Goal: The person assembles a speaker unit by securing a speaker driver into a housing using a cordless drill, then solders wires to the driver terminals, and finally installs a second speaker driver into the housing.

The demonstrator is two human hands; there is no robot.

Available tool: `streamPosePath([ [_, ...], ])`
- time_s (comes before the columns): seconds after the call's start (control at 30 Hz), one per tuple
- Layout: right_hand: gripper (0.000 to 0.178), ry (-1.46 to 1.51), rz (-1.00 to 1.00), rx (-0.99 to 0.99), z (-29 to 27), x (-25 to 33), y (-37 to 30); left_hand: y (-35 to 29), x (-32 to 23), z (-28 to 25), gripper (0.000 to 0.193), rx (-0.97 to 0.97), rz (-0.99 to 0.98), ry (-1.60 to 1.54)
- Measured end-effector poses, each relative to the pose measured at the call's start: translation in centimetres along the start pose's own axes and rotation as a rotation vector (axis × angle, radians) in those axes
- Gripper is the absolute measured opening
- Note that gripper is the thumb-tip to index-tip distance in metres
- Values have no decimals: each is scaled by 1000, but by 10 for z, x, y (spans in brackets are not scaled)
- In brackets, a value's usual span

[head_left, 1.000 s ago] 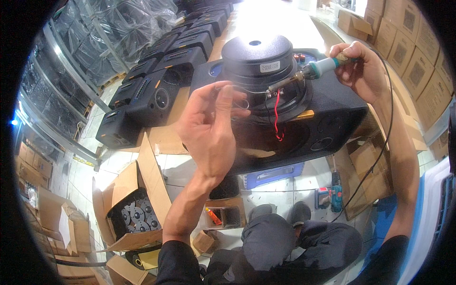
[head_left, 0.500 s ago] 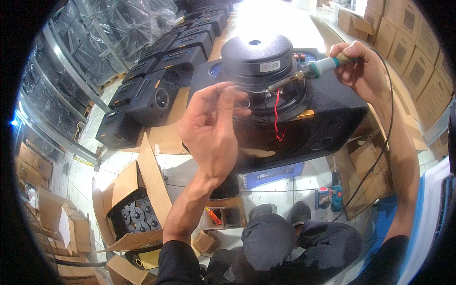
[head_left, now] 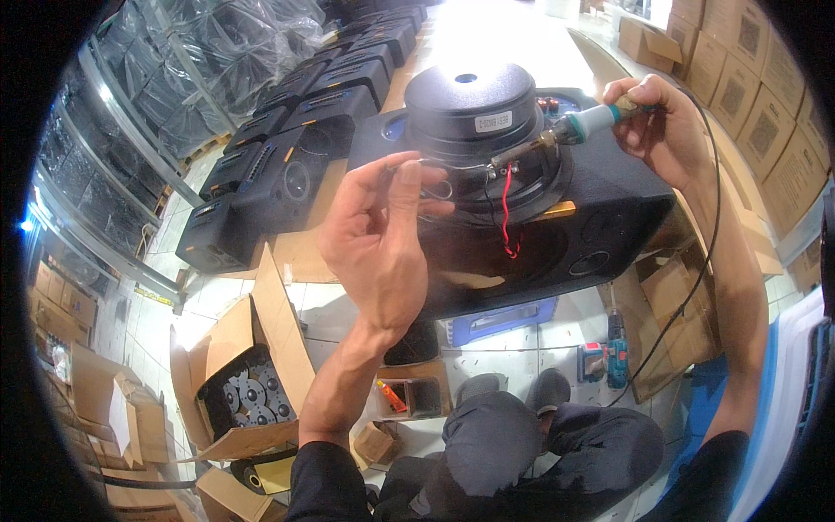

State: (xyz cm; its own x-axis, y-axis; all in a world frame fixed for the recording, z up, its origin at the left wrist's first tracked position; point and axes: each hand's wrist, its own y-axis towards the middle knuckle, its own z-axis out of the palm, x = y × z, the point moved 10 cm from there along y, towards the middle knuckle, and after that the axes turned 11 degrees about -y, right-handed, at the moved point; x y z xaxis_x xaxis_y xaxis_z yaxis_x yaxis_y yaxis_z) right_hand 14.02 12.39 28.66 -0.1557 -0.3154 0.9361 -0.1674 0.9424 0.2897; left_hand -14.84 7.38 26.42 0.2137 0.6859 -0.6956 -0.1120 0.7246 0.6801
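My left hand point(head_left: 378, 248) pinches a thin strand of solder wire point(head_left: 454, 165) between thumb and fingers, and a loop of it hangs by the fingertips. The strand's far end reaches a terminal on a black speaker driver point(head_left: 470, 100), which rests magnet up on a black speaker cabinet point(head_left: 622, 204). In my right hand point(head_left: 665, 130) is a soldering iron point(head_left: 591, 122) with a pale grip, its tip touching or very close to that same terminal. A red wire point(head_left: 506, 204) and a dark one run from the terminals down toward the cabinet.
Rows of black speaker cabinets point(head_left: 335, 104) stand at the far left. An open carton point(head_left: 235, 348) of round parts sits at lower left. A cordless drill point(head_left: 616, 352) is on the floor beside a blue plastic piece point(head_left: 504, 322). The iron's cable point(head_left: 709, 252) drops past my right forearm.
My left hand has shifted slightly to the left, and more of the solder wire shows between its fingers and the terminal. My right hand and the iron look almost still.
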Motion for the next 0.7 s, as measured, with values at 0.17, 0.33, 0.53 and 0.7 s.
streamPosePath([
  [0.17, 33, -5, 11, -9, -2, -2, 0, -1, -1, -2, 21, -3, 6, -13],
  [0.33, 33, 11, 26, -13, -2, -3, -1, -1, -1, -5, 20, -8, 4, -21],
  [0.53, 33, 9, 31, -7, -1, -4, -2, 0, 1, -7, 19, -14, 7, -73],
  [0.7, 33, 7, 40, -19, -2, -4, -2, 0, 0, -7, 19, -5, 16, -71],
])
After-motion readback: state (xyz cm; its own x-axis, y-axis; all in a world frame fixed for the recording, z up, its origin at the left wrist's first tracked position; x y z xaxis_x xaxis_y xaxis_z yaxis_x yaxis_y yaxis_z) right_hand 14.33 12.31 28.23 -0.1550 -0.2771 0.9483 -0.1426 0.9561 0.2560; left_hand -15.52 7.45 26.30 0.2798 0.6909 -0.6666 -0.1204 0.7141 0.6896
